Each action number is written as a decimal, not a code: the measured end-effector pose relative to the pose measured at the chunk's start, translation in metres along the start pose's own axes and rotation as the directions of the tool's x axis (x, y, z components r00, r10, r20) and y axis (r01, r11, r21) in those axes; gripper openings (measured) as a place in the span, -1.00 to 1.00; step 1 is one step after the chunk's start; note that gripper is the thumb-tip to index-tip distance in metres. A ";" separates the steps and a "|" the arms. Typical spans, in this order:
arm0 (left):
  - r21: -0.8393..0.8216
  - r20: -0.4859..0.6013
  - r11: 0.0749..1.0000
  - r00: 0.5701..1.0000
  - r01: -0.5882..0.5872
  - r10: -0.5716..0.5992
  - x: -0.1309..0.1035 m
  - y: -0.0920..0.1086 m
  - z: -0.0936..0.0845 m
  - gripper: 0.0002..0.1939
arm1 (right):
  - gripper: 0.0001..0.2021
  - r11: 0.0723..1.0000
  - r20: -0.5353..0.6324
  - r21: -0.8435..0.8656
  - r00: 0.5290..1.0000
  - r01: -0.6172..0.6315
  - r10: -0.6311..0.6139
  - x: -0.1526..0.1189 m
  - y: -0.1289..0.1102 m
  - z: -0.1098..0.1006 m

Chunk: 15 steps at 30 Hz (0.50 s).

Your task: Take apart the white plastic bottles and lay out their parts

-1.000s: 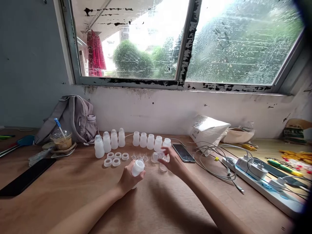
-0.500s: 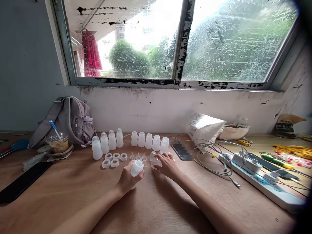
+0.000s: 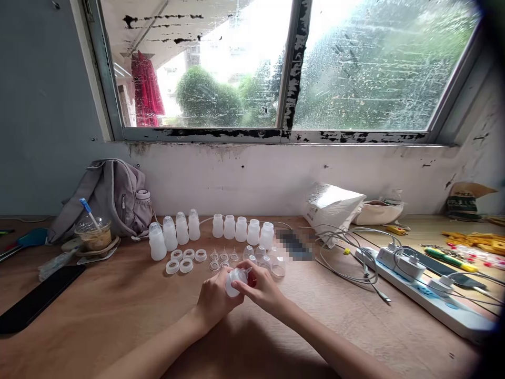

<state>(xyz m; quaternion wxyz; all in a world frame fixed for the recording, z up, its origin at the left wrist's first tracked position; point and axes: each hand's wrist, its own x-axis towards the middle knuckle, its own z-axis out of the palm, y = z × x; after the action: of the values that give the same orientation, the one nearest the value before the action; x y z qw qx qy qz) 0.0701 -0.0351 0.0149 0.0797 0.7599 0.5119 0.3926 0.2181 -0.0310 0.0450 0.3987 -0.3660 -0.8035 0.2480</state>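
1. Well, the milky bottle sits between both hands, low over the bare wood of the table.
2. The left hand wraps its body; the right hand curls round its top end, thumb against its side.
3. Its long axis leans up and rightward, so the mouth points at the right fingers, the nearer ones (a clear tip pokes out there, too small to identify).
4. Clear caps stand just beyond the right hand.

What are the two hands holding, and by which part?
A white bottle: the left hand grips its body; the right hand is at its top, though its exact grip is unclear.
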 end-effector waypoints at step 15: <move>-0.360 0.221 0.932 0.969 -0.026 0.113 0.013 -0.008 -0.014 -0.77 | -0.55 0.993 0.188 0.042 0.976 0.106 -0.112 0.009 0.015 -0.018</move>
<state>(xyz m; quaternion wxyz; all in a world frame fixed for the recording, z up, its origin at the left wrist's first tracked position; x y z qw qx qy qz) 0.0570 -0.0240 0.0265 0.2622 0.7923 0.3921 0.3870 0.2345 -0.0132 0.0488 0.3389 -0.2897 -0.8528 0.2721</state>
